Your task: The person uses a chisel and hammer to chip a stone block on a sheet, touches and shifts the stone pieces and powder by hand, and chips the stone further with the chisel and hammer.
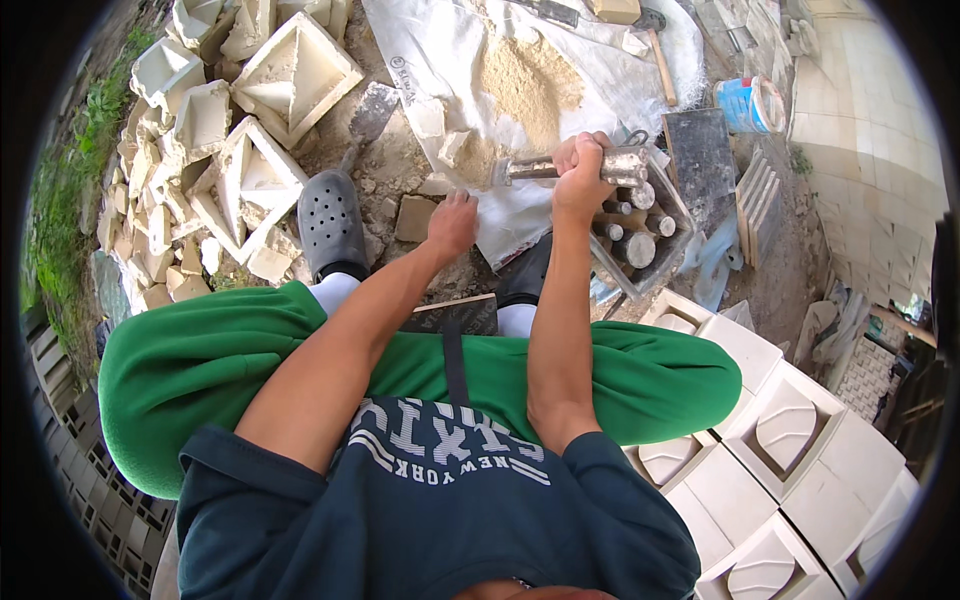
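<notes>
My right hand [583, 172] is closed around a pale-crusted tool, whose flat metal bar [527, 169] points left and whose thick rounded end [628, 165] sticks out on the right. It is held over the left edge of an open box [678, 245] of round, cement-crusted rods [638, 250]. My left hand [455, 222] is curled into a fist beside the lower edge of a white sheet [430, 60]; whatever its fingers may hold is hidden. Between the hands, a pale flap [512, 222] of sheeting hangs toward my right shoe.
Sandy powder [530, 85] is heaped on the sheet. Broken cream blocks [290, 80] pile up at far left. A hammer [662, 65], a blue-and-white bucket [750, 105] and a dark board [700, 150] are at far right. Recessed cream blocks [785, 425] line the near right.
</notes>
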Action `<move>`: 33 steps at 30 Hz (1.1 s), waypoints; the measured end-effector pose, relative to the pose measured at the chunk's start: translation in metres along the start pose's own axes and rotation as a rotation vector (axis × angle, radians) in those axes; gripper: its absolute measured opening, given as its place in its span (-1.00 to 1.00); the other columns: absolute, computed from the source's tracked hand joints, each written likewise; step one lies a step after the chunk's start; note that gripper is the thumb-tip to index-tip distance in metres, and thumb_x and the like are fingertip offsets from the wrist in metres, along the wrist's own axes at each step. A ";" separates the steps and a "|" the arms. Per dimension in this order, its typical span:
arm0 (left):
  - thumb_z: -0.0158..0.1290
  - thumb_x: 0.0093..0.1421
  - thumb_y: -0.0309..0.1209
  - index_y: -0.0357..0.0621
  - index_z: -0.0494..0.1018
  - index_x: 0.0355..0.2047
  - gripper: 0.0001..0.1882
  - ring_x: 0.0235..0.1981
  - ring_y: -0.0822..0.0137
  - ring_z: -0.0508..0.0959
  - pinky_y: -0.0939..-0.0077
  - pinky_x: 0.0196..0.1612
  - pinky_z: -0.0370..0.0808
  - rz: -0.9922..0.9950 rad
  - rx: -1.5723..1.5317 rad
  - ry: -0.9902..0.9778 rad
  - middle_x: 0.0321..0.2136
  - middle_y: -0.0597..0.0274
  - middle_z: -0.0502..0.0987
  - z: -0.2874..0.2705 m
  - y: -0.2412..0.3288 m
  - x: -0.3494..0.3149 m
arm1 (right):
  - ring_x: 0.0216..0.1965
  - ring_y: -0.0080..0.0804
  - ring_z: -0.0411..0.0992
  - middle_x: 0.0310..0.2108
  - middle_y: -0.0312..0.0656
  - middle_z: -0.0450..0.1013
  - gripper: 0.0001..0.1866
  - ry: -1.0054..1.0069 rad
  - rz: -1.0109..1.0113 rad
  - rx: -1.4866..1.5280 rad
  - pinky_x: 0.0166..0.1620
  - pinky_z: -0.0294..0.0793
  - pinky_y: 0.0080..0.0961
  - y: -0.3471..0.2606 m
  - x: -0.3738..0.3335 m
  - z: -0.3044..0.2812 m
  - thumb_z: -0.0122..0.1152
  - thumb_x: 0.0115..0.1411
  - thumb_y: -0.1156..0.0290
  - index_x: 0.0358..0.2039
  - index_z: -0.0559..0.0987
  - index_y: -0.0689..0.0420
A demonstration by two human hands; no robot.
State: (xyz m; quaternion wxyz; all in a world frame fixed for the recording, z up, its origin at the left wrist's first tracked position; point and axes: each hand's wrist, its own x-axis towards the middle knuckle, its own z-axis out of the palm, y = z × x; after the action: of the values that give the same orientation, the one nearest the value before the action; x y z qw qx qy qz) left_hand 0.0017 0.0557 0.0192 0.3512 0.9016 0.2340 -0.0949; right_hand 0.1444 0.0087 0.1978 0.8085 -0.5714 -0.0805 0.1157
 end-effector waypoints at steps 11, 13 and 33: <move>0.04 -0.03 -0.44 -0.32 0.37 -0.23 -0.68 0.00 0.01 0.34 0.27 0.06 0.32 0.158 0.088 0.062 -0.07 -0.10 0.34 0.003 0.002 -0.009 | -0.79 -0.62 -0.04 -0.81 -0.41 0.01 -0.72 0.063 -0.076 -0.008 -0.67 0.00 -0.62 0.008 0.003 -0.003 -0.09 0.01 0.53 -0.73 0.10 0.02; 0.03 0.00 -0.43 -0.30 0.34 -0.18 -0.65 0.03 -0.03 0.31 0.25 0.06 0.32 0.170 0.099 0.053 -0.03 -0.10 0.31 0.003 0.000 -0.007 | -0.76 -0.66 0.01 -0.77 -0.39 0.09 -0.76 0.066 -0.079 0.059 -0.65 -0.02 -0.67 0.005 0.006 -0.008 -0.04 0.03 0.49 -0.71 0.19 0.08; -0.07 0.12 -0.30 -0.19 0.43 -0.39 -0.79 -0.35 -0.03 0.52 0.11 -0.27 0.43 0.070 0.055 -0.012 -0.37 -0.05 0.52 -0.037 -0.009 0.032 | -0.76 -0.65 0.05 -0.78 -0.34 0.15 -0.80 -0.054 -0.201 0.026 -0.66 0.04 -0.65 -0.017 0.000 0.004 -0.07 0.06 0.47 -0.67 0.22 0.12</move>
State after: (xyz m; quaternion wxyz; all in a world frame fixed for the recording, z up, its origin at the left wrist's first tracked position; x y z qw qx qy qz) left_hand 0.0258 0.0982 0.0303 0.3307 0.9180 0.1973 -0.0944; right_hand 0.1448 0.0067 0.2148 0.8208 -0.5466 -0.1576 0.0506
